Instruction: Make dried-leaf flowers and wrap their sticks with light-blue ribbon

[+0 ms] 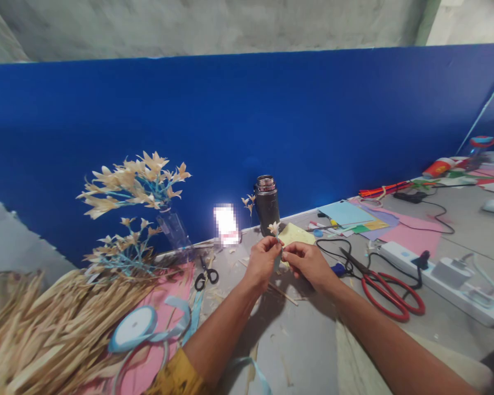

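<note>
Both my hands meet over the middle of the table, in front of a dark open-topped flask. Between the thumb and fingers of my left hand is the stem of a small cream artificial flower, its petals pointing up. My right hand pinches at the same stem just below the bloom, fingertips close to the left ones. A strip of pale blue-green material seems to hang beneath the fingers; the grip itself is partly hidden. Behind my left hand, a little flower sprig leans by the flask.
Cream flowers fill a clear bottle at left, above dried husks and a blue ribbon roll. Black scissors lie left of my hands, red-handled scissors right, near a power strip. A phone glows behind.
</note>
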Tool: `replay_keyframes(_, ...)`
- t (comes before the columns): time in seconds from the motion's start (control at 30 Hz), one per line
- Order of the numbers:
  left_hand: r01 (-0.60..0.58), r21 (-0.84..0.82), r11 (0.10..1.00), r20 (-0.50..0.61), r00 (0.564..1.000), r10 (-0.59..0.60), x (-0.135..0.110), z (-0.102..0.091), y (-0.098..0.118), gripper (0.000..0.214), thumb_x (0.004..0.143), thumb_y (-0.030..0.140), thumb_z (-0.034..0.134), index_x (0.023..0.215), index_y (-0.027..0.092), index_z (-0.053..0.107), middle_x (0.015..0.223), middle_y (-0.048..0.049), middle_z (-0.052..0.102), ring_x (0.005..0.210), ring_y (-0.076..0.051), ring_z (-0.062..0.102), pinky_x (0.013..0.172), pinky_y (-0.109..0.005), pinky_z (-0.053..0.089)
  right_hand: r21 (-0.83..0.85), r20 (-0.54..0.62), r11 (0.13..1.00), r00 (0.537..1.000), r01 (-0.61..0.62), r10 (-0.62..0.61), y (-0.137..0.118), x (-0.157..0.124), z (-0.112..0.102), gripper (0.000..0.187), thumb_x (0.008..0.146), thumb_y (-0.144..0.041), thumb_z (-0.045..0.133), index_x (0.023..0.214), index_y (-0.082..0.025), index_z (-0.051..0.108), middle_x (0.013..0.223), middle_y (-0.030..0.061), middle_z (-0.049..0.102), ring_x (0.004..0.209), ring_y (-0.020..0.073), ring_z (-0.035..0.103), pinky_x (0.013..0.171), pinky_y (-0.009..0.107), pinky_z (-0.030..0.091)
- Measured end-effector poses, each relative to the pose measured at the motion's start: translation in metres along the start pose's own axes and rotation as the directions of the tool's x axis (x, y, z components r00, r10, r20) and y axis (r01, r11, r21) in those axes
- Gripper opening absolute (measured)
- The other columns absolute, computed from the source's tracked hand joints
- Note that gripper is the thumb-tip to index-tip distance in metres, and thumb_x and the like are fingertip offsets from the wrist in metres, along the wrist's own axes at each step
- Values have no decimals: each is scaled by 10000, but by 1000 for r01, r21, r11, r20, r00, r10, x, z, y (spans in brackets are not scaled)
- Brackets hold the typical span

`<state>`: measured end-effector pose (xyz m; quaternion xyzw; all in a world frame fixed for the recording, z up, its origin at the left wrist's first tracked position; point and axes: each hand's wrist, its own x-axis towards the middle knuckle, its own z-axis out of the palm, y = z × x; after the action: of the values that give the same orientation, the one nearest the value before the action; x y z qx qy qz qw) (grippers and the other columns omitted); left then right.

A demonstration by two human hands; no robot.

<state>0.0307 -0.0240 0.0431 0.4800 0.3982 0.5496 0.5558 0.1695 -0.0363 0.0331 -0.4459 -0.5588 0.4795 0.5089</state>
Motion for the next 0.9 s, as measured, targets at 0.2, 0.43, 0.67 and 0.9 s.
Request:
replay_keyframes(0.2,-10,31,999,9,1000,9,5,-6,0,296,620,366,837,773,140,722,658,6,618,545,-80,458,556,-232,339,-33,-4,999,1000,-3,3,-5,-1,-2,169,673,-346,707,665,-180,674,533,-39,600,404,97,504,383,206,377)
replay_keyframes(0.43,-42,127,991,-51,997,49,1,-2,1,231,641,354,819,703,157,715,614,11,594,581,-106,474,582,-249,351,-24,-68,1000,998,5,-7,-2,-2,2,181,663,-353,698,655,-183,634,539,-50,573,410,98,508,389,212,412)
replay_keyframes(0.67,-58,74,996,-44,997,62,-3,4,4,145,620,221,778,728,154,707,668,13,616,620,-101,498,641,-249,385,6,-116,1000,993,17,-16,-5,-4,4,215,670,-365,723,623,-189,610,502,-55,555,390,97,492,375,213,361)
replay_keyframes(0.9,10,112,994,-112,994,3,-6,5,3,161,658,272,773,730,154,690,655,11,602,593,-98,485,599,-244,373,86,-78,996,997,7,0,0,-2,5,248,681,-397,750,646,-184,628,473,-53,554,371,101,497,395,217,346)
